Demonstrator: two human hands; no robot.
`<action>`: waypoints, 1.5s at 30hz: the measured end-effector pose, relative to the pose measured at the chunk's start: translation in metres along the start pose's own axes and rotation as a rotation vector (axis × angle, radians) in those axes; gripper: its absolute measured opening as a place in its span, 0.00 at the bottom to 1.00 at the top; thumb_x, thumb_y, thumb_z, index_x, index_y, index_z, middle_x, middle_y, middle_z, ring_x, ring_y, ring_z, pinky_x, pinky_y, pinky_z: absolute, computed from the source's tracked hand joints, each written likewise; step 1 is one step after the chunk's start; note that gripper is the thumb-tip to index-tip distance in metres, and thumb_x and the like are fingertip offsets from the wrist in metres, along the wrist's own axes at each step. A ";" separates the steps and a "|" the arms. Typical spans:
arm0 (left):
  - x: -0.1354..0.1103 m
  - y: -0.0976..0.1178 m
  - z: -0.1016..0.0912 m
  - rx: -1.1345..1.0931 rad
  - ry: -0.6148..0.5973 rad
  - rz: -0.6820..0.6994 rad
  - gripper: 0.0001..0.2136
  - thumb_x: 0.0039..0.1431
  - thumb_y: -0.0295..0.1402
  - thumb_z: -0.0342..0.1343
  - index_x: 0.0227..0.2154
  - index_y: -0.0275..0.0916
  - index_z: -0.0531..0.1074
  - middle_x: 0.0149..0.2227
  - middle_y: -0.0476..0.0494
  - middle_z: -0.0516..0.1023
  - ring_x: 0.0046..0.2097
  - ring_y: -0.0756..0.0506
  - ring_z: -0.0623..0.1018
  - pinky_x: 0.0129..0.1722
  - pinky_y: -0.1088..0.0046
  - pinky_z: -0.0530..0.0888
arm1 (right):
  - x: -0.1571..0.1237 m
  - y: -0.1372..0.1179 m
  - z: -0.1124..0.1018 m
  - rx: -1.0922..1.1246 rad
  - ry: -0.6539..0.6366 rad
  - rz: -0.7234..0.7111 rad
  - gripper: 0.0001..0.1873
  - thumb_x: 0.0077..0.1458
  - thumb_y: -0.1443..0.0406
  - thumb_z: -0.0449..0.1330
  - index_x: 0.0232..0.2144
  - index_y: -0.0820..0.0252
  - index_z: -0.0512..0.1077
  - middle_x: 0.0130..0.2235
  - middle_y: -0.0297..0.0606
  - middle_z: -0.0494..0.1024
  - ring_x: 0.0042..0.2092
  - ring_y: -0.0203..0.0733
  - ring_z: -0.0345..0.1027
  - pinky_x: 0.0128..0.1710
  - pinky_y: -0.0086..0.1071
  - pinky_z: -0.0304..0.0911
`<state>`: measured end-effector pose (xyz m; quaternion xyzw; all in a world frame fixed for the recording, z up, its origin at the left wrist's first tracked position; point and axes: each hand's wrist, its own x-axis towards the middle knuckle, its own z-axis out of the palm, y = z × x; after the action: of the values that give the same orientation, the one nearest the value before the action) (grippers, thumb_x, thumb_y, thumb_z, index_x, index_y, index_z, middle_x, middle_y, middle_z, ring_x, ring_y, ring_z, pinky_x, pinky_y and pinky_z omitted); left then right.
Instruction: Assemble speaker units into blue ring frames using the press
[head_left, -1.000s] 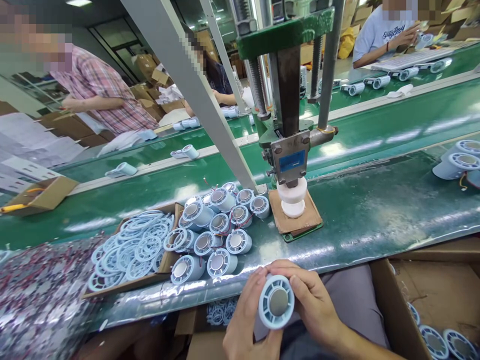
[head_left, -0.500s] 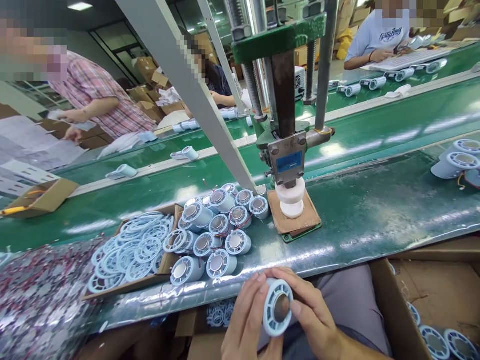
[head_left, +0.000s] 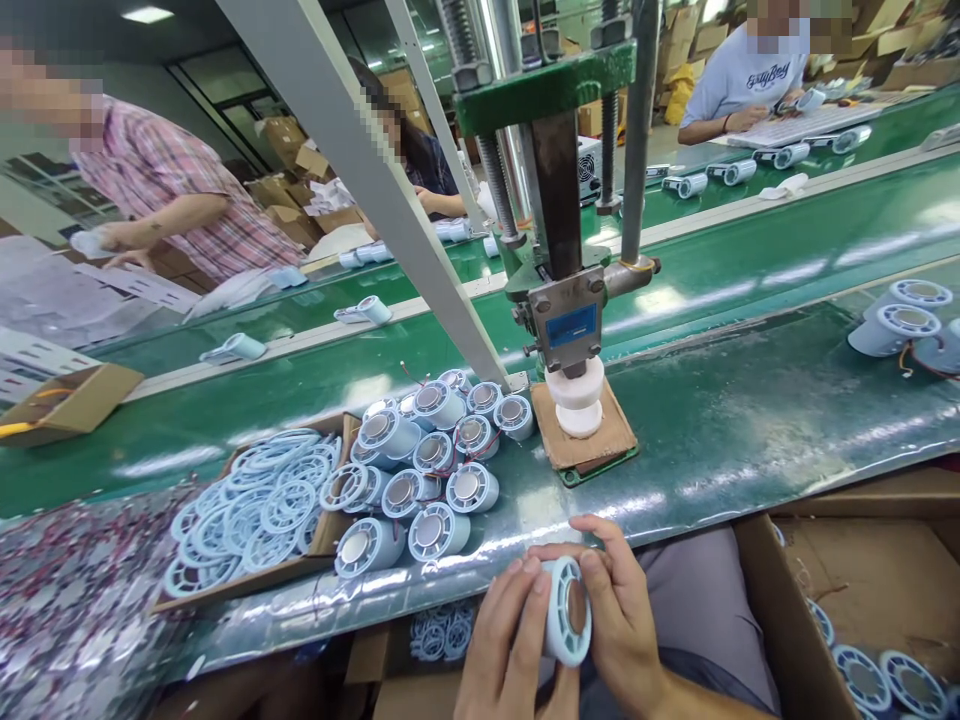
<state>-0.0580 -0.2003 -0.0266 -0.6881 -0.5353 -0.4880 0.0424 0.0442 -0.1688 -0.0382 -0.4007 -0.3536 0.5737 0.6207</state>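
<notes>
Low at the front, my left hand (head_left: 504,640) is closed around a light-blue cylindrical housing (head_left: 556,612) with a slotted rim and a round metal disc in its end. My right hand (head_left: 624,615) grips the same housing from the right, thumb at its upper edge, one finger raised off it. The housing is tilted, its disc end facing right; its back is hidden by my fingers. Beyond my hands, several similar housings (head_left: 439,532) lie piled on the bench. Behind the housing stands a green press (head_left: 566,310) with a white round head (head_left: 574,384) over a cardboard-covered base (head_left: 551,430).
Light-blue rings (head_left: 289,505) fill a cardboard tray (head_left: 225,592) on the left, beside a heap of small wired parts (head_left: 82,590). An open carton (head_left: 885,560) holding housings stands at my right. Other people (head_left: 176,190) work across the green conveyor (head_left: 697,250).
The held housing has turned so its disc end faces more to the right, and both hands have shifted slightly right. A right finger has lifted away from it.
</notes>
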 end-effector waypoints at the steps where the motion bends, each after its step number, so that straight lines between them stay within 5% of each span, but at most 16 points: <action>1: 0.000 -0.001 0.000 -0.010 -0.010 0.004 0.23 0.56 0.17 0.60 0.53 0.43 0.77 0.47 0.42 0.84 0.52 0.40 0.82 0.53 0.64 0.79 | 0.002 -0.002 0.000 0.020 0.005 0.047 0.20 0.67 0.49 0.54 0.48 0.57 0.68 0.33 0.41 0.84 0.28 0.41 0.78 0.31 0.32 0.76; 12: 0.003 -0.009 0.000 -0.062 -0.015 -0.079 0.22 0.56 0.21 0.62 0.53 0.42 0.77 0.49 0.42 0.83 0.51 0.39 0.82 0.54 0.66 0.79 | 0.006 -0.001 -0.006 0.025 -0.084 0.141 0.23 0.67 0.48 0.53 0.51 0.56 0.73 0.39 0.42 0.85 0.40 0.44 0.81 0.47 0.37 0.75; 18: -0.004 -0.019 0.003 -0.299 -0.054 -0.492 0.21 0.55 0.43 0.68 0.50 0.40 0.78 0.48 0.38 0.84 0.49 0.36 0.83 0.51 0.64 0.80 | 0.006 -0.006 -0.019 -0.214 -0.322 -0.180 0.23 0.65 0.50 0.57 0.56 0.52 0.75 0.54 0.45 0.79 0.56 0.48 0.73 0.57 0.39 0.70; 24: -0.002 -0.011 0.004 -0.526 -0.002 -0.660 0.28 0.47 0.49 0.73 0.49 0.42 0.79 0.48 0.40 0.84 0.49 0.37 0.84 0.50 0.65 0.81 | 0.005 -0.018 -0.019 -0.296 -0.377 -0.338 0.20 0.68 0.55 0.55 0.59 0.47 0.72 0.55 0.41 0.78 0.58 0.45 0.71 0.60 0.36 0.67; 28: -0.007 -0.013 0.005 -0.492 -0.017 -0.584 0.25 0.49 0.47 0.72 0.49 0.41 0.79 0.48 0.40 0.84 0.48 0.37 0.84 0.50 0.65 0.81 | 0.003 -0.019 -0.015 -0.226 -0.355 -0.311 0.20 0.66 0.54 0.57 0.57 0.48 0.73 0.54 0.43 0.77 0.56 0.44 0.72 0.56 0.33 0.71; 35: -0.022 -0.015 0.013 -0.342 0.072 -0.275 0.22 0.55 0.22 0.66 0.52 0.42 0.77 0.49 0.43 0.84 0.52 0.39 0.82 0.54 0.64 0.79 | 0.003 -0.008 -0.008 -0.078 -0.173 -0.267 0.11 0.67 0.61 0.58 0.44 0.47 0.81 0.42 0.38 0.83 0.45 0.38 0.78 0.49 0.29 0.74; 45: -0.025 -0.009 0.004 -0.326 -0.002 -0.399 0.22 0.54 0.36 0.71 0.51 0.41 0.77 0.48 0.41 0.84 0.48 0.36 0.84 0.51 0.61 0.82 | 0.003 -0.017 -0.008 -0.084 -0.169 -0.213 0.13 0.68 0.57 0.57 0.41 0.48 0.82 0.40 0.36 0.83 0.45 0.34 0.78 0.46 0.23 0.73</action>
<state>-0.0614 -0.2110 -0.0507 -0.5671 -0.5746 -0.5660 -0.1669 0.0589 -0.1668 -0.0265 -0.3367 -0.4687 0.5211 0.6288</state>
